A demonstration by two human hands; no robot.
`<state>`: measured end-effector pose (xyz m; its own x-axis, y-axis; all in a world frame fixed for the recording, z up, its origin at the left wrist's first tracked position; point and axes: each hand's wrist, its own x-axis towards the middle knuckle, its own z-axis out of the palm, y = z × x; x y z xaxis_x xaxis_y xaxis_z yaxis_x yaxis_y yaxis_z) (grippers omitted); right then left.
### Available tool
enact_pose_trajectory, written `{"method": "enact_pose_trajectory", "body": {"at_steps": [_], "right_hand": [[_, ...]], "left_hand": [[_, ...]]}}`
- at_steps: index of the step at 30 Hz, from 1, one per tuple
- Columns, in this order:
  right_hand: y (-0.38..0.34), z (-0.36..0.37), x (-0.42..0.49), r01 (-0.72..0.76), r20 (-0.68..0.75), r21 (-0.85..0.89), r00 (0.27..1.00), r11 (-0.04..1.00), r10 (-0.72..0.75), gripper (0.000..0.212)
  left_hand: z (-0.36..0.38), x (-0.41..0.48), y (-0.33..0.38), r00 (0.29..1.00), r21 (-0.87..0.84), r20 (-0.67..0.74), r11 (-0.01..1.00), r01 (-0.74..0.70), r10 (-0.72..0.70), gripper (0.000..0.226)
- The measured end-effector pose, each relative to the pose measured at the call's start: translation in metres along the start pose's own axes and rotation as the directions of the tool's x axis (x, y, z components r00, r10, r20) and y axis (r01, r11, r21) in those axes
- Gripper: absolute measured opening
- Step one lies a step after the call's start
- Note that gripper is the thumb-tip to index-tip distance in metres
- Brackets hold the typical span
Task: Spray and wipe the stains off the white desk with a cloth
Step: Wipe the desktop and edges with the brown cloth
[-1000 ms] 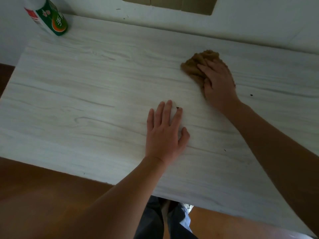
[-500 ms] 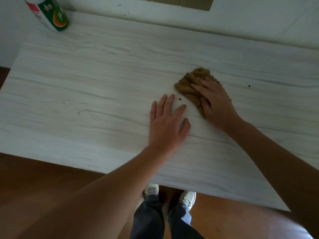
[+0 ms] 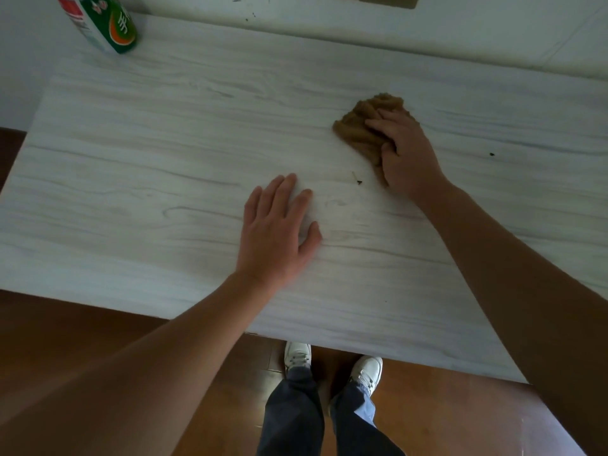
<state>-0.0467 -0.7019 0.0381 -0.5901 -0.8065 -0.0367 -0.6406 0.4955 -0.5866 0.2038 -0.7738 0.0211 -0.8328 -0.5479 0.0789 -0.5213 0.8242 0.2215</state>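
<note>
Over on the right side of the desk (image 3: 148, 159), the right hand (image 3: 406, 153) has the brown cloth (image 3: 358, 126) bunched under its fingers, thumb hooked into it, pressing down. The left hand (image 3: 276, 232) lies flat on the top, fingers spread, holding nothing, apart from the other. Looks mid-wipe to me. One dark speck (image 3: 357, 179) sits just beside the cloth, another (image 3: 492, 154) further right, so I'd guess the next pass needs to sweep over those. The bottle (image 3: 105, 23) is parked at the far left corner.

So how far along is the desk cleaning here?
Spraying looks done: the bottle stands aside at the far left corner. Wiping is in hand: the right hand holds the cloth on the desk, left hand flat. Left: a dark speck beside the cloth, a second speck further right.
</note>
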Motion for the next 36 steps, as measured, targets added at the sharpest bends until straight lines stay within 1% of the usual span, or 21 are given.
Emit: {"method": "enact_pose_trajectory", "body": {"at_steps": [4,6,7,9,11,13,16,20,23,26,28,30,33,36], "right_hand": [[-0.012,0.003,-0.001,-0.036,-0.043,0.046,0.998,0.998,0.038,0.049],[-0.018,0.001,-0.008,-0.028,-0.036,0.092,0.999,0.995,0.031,0.048],[-0.024,0.002,-0.014,0.002,-0.017,0.107,1.0,0.994,0.0,0.046],[-0.036,0.007,-0.034,0.139,0.048,0.109,0.988,0.984,-0.145,0.044],[-0.038,0.016,-0.061,0.3,0.111,0.054,0.946,0.952,-0.304,0.048],[-0.025,0.018,-0.088,0.358,0.18,-0.021,0.92,0.934,-0.348,0.046],[0.011,0.003,-0.114,0.398,0.236,-0.123,0.902,0.909,-0.362,0.048],[0.039,-0.02,-0.114,0.339,0.246,-0.281,0.93,0.898,-0.274,0.058],[0.036,-0.019,-0.093,0.253,0.162,-0.316,0.964,0.914,-0.211,0.06],[0.023,-0.005,-0.073,0.108,0.002,-0.253,0.994,0.961,-0.111,0.053],[0.017,0.003,-0.068,0.031,-0.119,-0.199,0.991,0.98,-0.055,0.045],[0.015,0.006,-0.069,-0.004,-0.199,-0.181,0.979,0.983,-0.033,0.037],[0.013,0.002,-0.069,-0.017,-0.259,-0.163,0.966,0.987,-0.026,0.027],[-0.001,-0.004,-0.072,-0.014,-0.308,-0.057,0.951,0.998,-0.005,0.022]], "left_hand": [[-0.002,0.001,0.002,1.0,0.006,0.002,1.0,0.005,-0.005,0.056],[-0.004,0.001,0.003,1.0,0.013,0.0,1.0,0.006,-0.006,0.055],[-0.004,0.002,0.003,1.0,0.017,-0.002,1.0,0.005,-0.005,0.056],[-0.003,0.002,0.002,1.0,0.017,-0.008,1.0,0.002,-0.002,0.056],[-0.001,0.001,0.002,1.0,0.008,-0.019,1.0,0.001,-0.001,0.056],[0.001,0.002,0.001,1.0,0.008,-0.029,1.0,0.0,0.0,0.055],[0.001,0.002,0.0,1.0,0.014,-0.028,1.0,-0.004,0.004,0.054],[0.0,0.002,0.0,1.0,0.005,-0.028,1.0,-0.002,0.002,0.054],[0.0,0.003,0.001,1.0,-0.005,-0.02,1.0,0.001,-0.001,0.056],[0.0,0.003,0.001,1.0,0.003,-0.024,1.0,0.001,-0.001,0.056],[0.001,0.003,0.001,1.0,0.009,-0.024,1.0,-0.002,0.003,0.055],[0.001,0.003,0.0,1.0,0.012,-0.028,1.0,-0.002,0.003,0.054],[0.001,0.003,0.001,0.999,0.007,-0.034,1.0,-0.004,0.004,0.054],[-0.001,0.003,0.001,1.0,0.0,-0.02,1.0,-0.005,0.005,0.054]]}}
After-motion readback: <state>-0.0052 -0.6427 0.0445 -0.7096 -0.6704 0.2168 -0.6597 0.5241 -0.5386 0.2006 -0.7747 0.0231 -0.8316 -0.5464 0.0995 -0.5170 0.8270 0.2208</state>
